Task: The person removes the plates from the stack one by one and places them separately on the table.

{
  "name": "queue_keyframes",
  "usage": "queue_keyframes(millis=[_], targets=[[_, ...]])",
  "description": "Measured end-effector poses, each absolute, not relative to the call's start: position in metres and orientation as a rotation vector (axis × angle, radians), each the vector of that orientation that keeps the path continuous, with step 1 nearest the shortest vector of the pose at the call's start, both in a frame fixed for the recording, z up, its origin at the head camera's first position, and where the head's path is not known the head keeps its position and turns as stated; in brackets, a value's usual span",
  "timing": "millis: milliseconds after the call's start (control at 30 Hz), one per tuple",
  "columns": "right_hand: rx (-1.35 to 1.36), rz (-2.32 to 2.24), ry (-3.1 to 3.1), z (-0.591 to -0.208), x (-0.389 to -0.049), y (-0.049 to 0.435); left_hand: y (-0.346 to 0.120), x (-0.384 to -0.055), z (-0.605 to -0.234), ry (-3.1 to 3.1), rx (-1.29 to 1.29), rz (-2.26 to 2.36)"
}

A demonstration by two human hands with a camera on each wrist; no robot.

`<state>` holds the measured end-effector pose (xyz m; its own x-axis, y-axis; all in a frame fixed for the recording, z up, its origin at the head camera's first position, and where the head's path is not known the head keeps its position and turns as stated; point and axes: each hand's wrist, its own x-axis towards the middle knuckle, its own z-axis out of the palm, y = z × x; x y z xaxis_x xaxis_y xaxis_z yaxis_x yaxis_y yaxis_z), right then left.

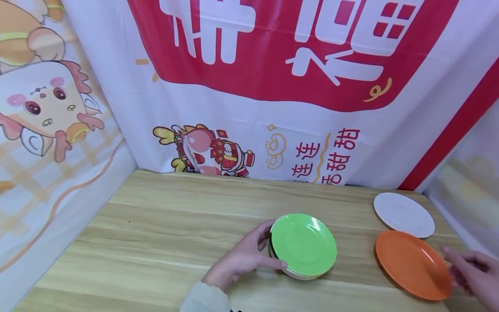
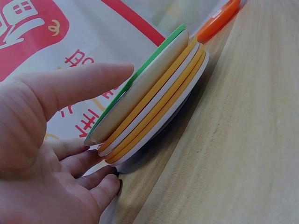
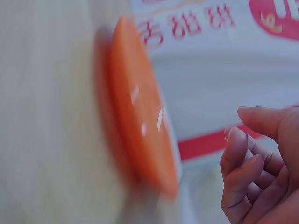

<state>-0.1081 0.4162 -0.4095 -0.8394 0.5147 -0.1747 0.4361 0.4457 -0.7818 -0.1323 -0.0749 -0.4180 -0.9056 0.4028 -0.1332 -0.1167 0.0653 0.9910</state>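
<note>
My left hand [image 1: 249,255] holds the left side of a stack of small round plates [image 2: 161,95], its thumb at the near rim and its fingers farther round the side. A green plate [image 1: 304,245] tops the stack; cream, yellow and white edges show below it in the left wrist view. To the right is a larger orange plate [image 1: 413,264], blurred along its right edge. My right hand [image 1: 473,271] is just beside that edge, fingers loosely bent and holding nothing. In the right wrist view a gap separates the hand from the orange plate [image 3: 140,112].
A white plate [image 1: 404,215] lies behind the orange one, near the back right corner of the wooden table [image 1: 156,242]. Printed cloth [image 1: 249,143] hangs along the back edge, with more cloth at the left and right sides.
</note>
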Motion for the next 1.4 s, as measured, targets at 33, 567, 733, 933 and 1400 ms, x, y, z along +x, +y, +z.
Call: queue_keyframes(millis=[33, 567, 733, 933, 1400], targets=[[-0.848, 1.332, -2.645, -0.402, -0.112, 0.408, -0.075, -0.132, -0.418, 1.978, 0.284, 1.899], [-0.272, 1.471, -2.881, -0.370, -0.148, 0.270, -0.080, -0.134, -0.419, 1.982, 0.283, 1.898], [-0.244, 1.517, -2.895, -0.377, -0.152, 0.246, -0.081, -0.133, -0.418, 1.981, 0.282, 1.887], [-0.217, 1.513, -2.870, -0.385, -0.150, 0.240, -0.079, -0.133, -0.417, 1.967, 0.267, 1.877], [-0.122, 1.438, -2.959, -0.394, -0.145, 0.232, -0.081, -0.134, -0.417, 1.997, 0.268, 1.835]])
